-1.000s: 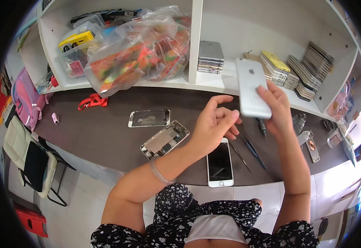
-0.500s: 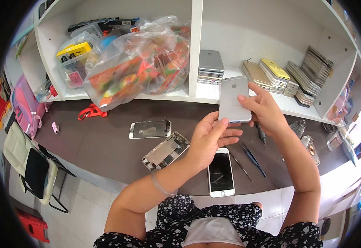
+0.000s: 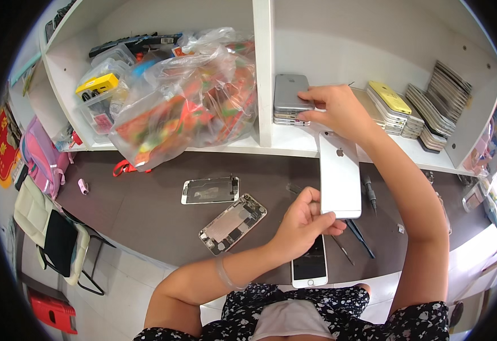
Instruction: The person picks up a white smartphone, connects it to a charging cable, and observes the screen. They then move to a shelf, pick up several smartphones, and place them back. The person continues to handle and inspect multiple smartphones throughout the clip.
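Between the thumb and fingers of my left hand [image 3: 306,223] is the lower end of a smartphone [image 3: 340,182], its silver-white back facing up. My right hand [image 3: 339,111] reaches onto the shelf and pinches the right edge of a grey smartphone [image 3: 291,92] on top of a phone stack; how many phones it grips I cannot tell. Below my left hand, a white-framed phone [image 3: 310,268] lies screen up on the brown desk, partly covered. To the left lie an opened phone housing [image 3: 233,224] with bare inner parts and a detached screen panel [image 3: 210,190].
Blue tweezers [image 3: 361,238], a thin pointed tool [image 3: 344,251] and a dark screwdriver [image 3: 369,196] lie right of my left hand. More phone stacks [image 3: 430,111] stand along the white shelf [image 3: 294,146]. A full plastic bag [image 3: 186,108] bulges over the shelf's left edge.
My right hand has let go of the silver phone and moved up-left to the grey phone stack. The left hand has moved lower right with a silver-backed phone.
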A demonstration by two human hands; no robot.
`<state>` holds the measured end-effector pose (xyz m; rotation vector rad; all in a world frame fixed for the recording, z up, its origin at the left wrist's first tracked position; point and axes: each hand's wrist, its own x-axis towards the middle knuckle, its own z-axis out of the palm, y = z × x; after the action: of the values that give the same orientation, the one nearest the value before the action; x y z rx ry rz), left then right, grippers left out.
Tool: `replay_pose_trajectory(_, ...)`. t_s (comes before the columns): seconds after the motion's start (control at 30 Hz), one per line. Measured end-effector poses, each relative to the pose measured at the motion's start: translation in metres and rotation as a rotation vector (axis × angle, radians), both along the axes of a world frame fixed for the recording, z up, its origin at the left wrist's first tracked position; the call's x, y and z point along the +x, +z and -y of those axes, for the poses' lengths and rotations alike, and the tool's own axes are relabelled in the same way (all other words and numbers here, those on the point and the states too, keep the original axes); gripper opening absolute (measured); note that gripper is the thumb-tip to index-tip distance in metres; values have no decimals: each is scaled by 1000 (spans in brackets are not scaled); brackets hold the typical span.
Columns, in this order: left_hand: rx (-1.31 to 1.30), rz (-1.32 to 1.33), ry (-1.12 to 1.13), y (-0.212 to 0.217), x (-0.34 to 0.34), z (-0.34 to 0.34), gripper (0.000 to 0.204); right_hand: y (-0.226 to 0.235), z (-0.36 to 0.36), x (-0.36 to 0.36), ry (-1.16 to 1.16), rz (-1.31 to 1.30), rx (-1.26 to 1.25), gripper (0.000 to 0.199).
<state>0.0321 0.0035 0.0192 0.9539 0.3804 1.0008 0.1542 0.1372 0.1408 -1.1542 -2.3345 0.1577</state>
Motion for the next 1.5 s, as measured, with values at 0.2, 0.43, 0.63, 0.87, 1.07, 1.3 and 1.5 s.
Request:
replay_pose_trajectory(0.2, -17, 5, -42, 1, 0, 6, 22, -18, 21, 9, 104, -38, 308, 39)
replay_pose_trajectory(0.43, -10, 25, -74, 1, 2, 7, 21, -26, 26, 9, 70, -4, 383, 39)
replay_pose_trajectory(0.63, 13, 18, -79, -1, 2, 6, 20, -30, 30, 7, 56, -18, 369, 41)
replay_pose_trajectory(0.87, 16, 33, -86, -2, 2, 7, 19, -33, 30, 5, 53, -58, 377, 40)
replay_pose_trajectory(1.07, 11, 22, -92, -2, 2, 7, 17, -34, 31, 5, 52, -65, 380, 40)
replay_pose_trajectory(1.3, 26, 0, -87, -5, 4, 7, 17, -36, 33, 4, 53, -63, 401, 40)
replay_pose_trajectory(1.5, 29, 5, -79, -6, 3, 7, 17, -33, 30, 2, 64, -56, 442, 34)
